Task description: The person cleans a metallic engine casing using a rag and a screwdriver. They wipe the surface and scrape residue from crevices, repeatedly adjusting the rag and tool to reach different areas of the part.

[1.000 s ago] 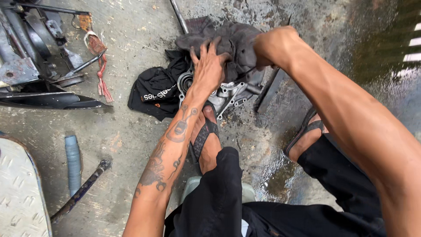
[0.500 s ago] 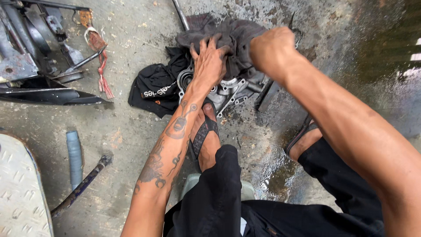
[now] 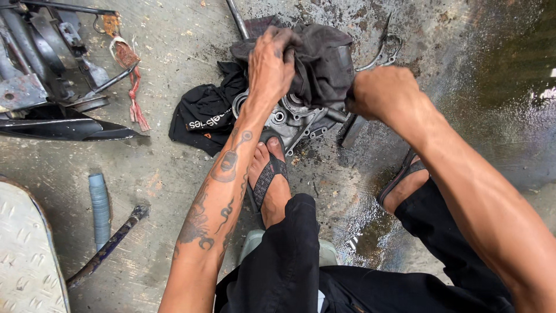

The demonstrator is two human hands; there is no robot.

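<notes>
A grey metal engine casing lies on the concrete floor, on top of a black cloth. A dark grey rag is draped over the casing's far part. My left hand grips the rag's left edge with curled fingers, above the casing. My right hand is closed at the casing's right side, by the rag's lower right corner; what it holds is hidden. My left foot in a black sandal rests just in front of the casing.
Motorcycle frame parts and a red rag strip lie at the upper left. A grey ribbed tube and a dark rod lie lower left beside a checker plate. Pliers lie beyond the casing. The floor at right is wet.
My left hand has slid up from the casing's middle to the rag's upper left edge, uncovering more of the casing. My right hand has dropped from the rag's top to the casing's right side.
</notes>
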